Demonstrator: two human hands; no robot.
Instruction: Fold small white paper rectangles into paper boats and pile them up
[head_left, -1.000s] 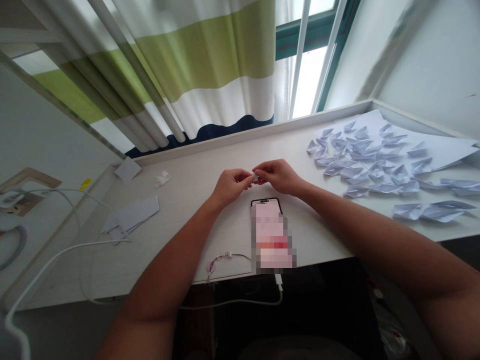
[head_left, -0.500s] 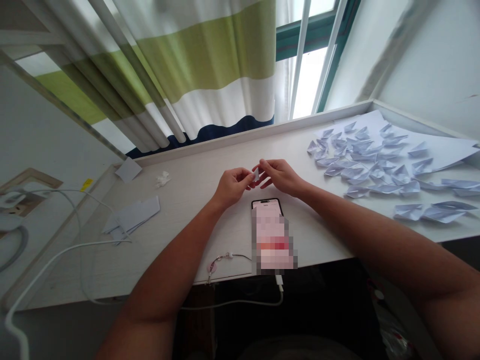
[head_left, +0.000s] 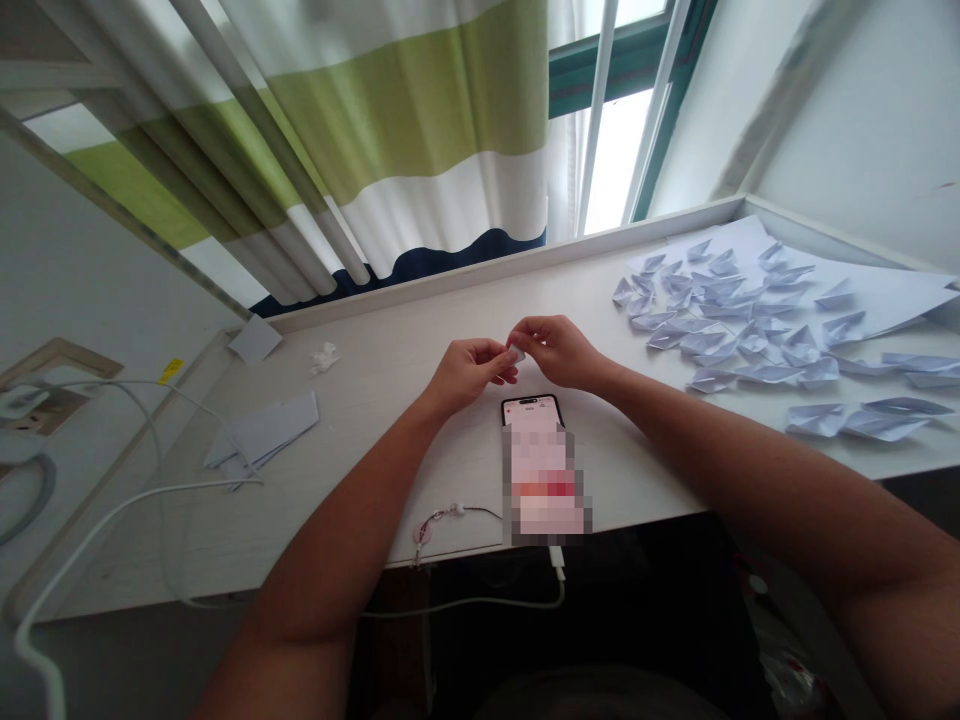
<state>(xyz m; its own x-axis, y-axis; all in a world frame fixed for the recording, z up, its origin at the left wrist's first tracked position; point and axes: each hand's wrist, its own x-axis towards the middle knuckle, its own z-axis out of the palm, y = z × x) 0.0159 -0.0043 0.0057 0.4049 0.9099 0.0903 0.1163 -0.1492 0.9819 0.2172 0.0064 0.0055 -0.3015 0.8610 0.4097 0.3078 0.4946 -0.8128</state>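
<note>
A small folded piece of white paper (head_left: 517,353) is pinched between my two hands, above the desk and just beyond the phone. My left hand (head_left: 472,370) grips it from the left with thumb and fingers, which hide much of it. From the right, my right hand (head_left: 551,350) closes thumb and forefinger on the same piece. Below them lies a phone (head_left: 536,412) with a lit screen, partly blurred out. Several folded paper boats (head_left: 739,310) spread over the right side of the desk.
White sheets (head_left: 885,285) lie under some boats. At the left are a stack of paper slips (head_left: 281,430), a square slip (head_left: 255,340) and a crumpled tissue (head_left: 324,358). A charging cable (head_left: 556,570) hangs off the front edge, beside a beaded phone strap (head_left: 424,533).
My right hand's fingers have curled in and closed on the paper, meeting the left fingertips. The paper is more covered now. The items on the desk have not moved.
</note>
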